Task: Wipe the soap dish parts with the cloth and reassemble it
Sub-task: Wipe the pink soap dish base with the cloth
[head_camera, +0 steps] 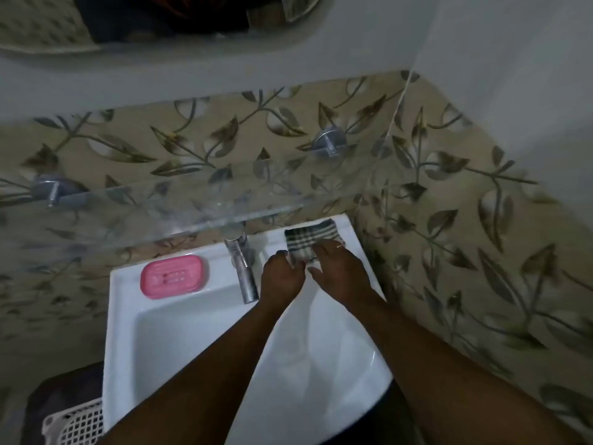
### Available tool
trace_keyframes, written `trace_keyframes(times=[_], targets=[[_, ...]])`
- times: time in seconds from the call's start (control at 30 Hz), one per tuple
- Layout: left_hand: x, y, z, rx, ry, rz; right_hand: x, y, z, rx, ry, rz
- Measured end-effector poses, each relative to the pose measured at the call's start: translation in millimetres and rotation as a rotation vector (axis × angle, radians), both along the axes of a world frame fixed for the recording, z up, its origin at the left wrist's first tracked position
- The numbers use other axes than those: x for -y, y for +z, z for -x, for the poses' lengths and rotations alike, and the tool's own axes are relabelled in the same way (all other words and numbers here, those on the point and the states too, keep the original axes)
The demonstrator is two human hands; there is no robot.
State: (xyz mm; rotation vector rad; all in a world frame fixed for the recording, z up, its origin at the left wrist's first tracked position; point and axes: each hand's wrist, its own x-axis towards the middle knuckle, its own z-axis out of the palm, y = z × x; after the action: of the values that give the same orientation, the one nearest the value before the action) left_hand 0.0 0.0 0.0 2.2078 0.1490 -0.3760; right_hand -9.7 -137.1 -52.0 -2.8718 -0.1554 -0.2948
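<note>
The soap dish point(173, 276), pink and oval, sits in one piece on the back ledge of the white sink point(128, 332), at about nine o'clock from the tap point(242, 268). At about three o'clock from the tap, the checked cloth point(308, 237) lies on the ledge's far right corner. Both hands meet at its near edge: the left hand point(280, 276) pinches the cloth's corner, the right hand point(340, 268) lies flat over it, fingers spread. A glass shelf point(192, 203) hangs above. At seven o'clock stands a white lattice basket point(77, 422).
</note>
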Motion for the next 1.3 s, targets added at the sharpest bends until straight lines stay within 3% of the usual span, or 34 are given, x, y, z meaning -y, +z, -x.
trace_keyframes(times=[0.13,0.33,0.67,0.8,0.9,1.07,1.3], targets=[[12.8,-11.0,-26.2,-0.149,0.322,0.135,1.6,-7.7,-25.2,-0.094,-0.007,-0.004],[22.9,-18.4,-49.4,-0.384,0.617,0.432,3.2,-18.3,-28.4,-0.213,0.026,0.021],[28.0,18.3,-23.0,-0.453,0.428,0.557,3.1,2.5,-7.3,0.0,-0.078,-0.223],[0.3,45.6,14.7,-0.435,0.285,0.596,-10.4,20.4,23.5,-0.079,-0.133,-0.495],[-39.4,54.5,45.1,-0.272,0.156,0.535,-24.3,33.4,52.1,-0.131,-0.142,-0.653],[-127.4,49.7,73.2,0.064,0.172,0.287,-56.9,41.8,92.3,-0.274,-0.309,-0.945],[-221.6,9.0,37.4,0.323,0.16,-0.245,-118.7,60.9,112.6,-0.476,-0.34,-1.275]])
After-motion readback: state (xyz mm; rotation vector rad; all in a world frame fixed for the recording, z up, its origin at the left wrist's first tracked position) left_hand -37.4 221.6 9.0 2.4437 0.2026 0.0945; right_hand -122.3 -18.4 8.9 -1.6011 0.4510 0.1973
